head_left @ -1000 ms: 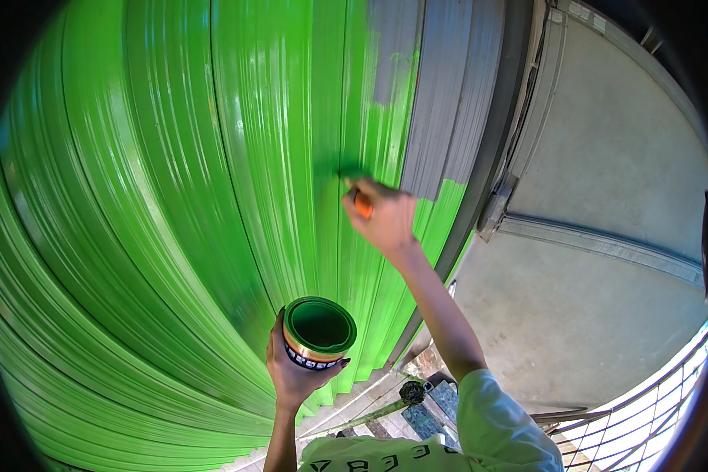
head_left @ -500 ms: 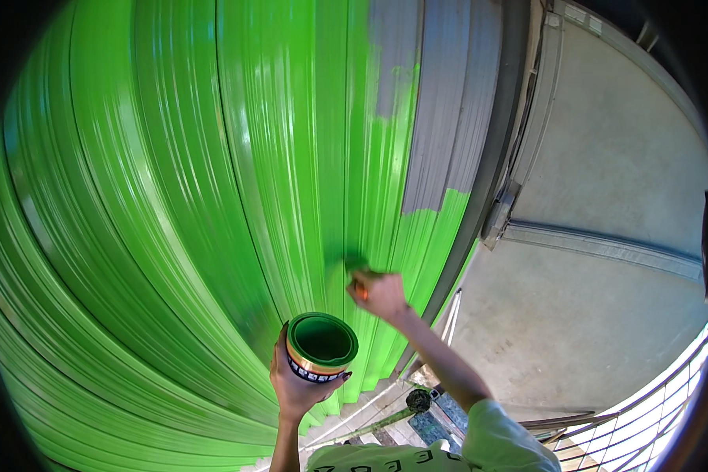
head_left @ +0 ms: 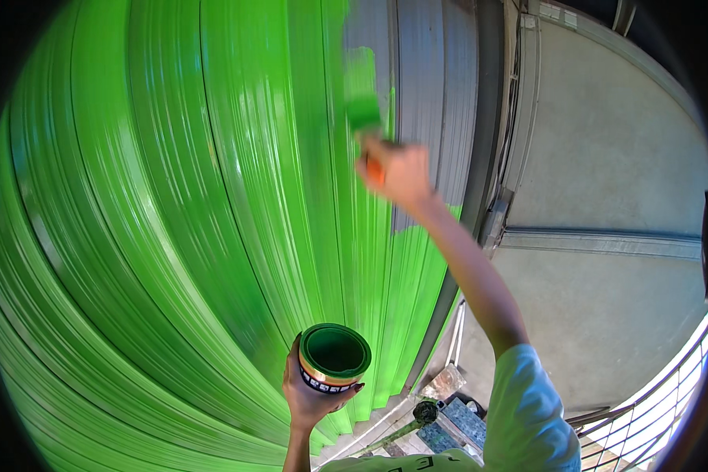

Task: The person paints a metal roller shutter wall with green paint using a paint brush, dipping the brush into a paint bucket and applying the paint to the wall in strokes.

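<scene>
My left hand is wrapped round a paint can, holding it upright and slightly tilted at the lower middle. Green paint coats its rim and inner wall; how full it is, I cannot tell. Higher up, my right hand grips a paintbrush with an orange handle, and its green bristles press against the ribbed metal wall. Just above the bristles runs a fresh green strip over the grey. Most of the wall is glossy green, with bare grey panels at the upper right.
A dark vertical post borders the painted wall, with a pale concrete wall beyond it. Below stand a green-smeared pole with a dark round end and bluish slabs. A metal railing curves at the lower right.
My right hand has moved up the wall with the paintbrush, and green now covers more of the grey near the top. The paint can has shifted slightly right and down in view.
</scene>
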{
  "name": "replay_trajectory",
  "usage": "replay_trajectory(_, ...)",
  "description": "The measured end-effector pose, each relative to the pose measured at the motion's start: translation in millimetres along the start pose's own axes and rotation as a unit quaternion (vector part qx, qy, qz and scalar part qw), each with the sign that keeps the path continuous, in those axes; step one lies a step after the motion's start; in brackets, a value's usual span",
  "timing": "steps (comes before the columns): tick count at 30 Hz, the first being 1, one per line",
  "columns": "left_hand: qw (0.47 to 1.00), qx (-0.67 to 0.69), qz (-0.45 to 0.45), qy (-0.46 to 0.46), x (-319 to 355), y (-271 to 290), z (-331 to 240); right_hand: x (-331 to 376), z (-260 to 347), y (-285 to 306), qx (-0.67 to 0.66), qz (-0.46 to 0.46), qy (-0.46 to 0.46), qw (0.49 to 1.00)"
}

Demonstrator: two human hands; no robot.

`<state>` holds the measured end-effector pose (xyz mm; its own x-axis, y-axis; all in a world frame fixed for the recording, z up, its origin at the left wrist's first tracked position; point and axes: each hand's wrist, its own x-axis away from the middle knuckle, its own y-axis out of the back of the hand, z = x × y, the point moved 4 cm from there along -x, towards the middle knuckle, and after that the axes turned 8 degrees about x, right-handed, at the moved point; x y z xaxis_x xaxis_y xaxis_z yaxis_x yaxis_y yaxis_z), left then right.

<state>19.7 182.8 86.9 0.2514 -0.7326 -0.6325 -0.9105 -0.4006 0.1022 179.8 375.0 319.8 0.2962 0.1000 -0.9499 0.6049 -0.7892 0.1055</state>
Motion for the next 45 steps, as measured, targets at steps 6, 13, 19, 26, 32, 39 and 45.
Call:
replay_trajectory(6, 1.0, 0.001, 0.012, -0.007, -2.2, 1.4, -2.7, 63.0, 30.1, 19.5, -0.086, 0.178, -0.038, 0.98)
replay_trajectory(13, 0.997, 0.066, 0.017, -0.034, -5.1, 1.6, -11.0, -95.0, -26.9, 37.8, -0.032, 0.135, -0.13, 0.982)
replay_trajectory(19, 0.995, 0.088, 0.031, -0.038, -5.4, -1.3, -11.7, -48.9, -23.2, 27.6, -0.018, -0.007, -0.009, 1.0)
replay_trajectory(26, 0.996, 0.067, 0.042, -0.047, -7.1, 1.1, -8.0, 65.9, 4.1, 31.9, -0.074, 0.259, -0.033, 0.962)
replay_trajectory(32, 0.997, 0.053, 0.044, -0.039, -8.2, -2.3, -12.0, -63.2, -49.5, 24.6, -0.045, 0.149, -0.065, 0.986)
replay_trajectory(39, 0.997, 0.054, 0.048, -0.037, -6.2, -2.6, -8.5, -109.4, -54.8, 50.9, -0.056, -0.164, -0.065, 0.983)
replay_trajectory(45, 0.997, 0.049, 0.033, -0.041, -7.3, -0.1, -12.7, 49.4, -20.5, 37.2, -0.083, 0.033, -0.024, 0.996)
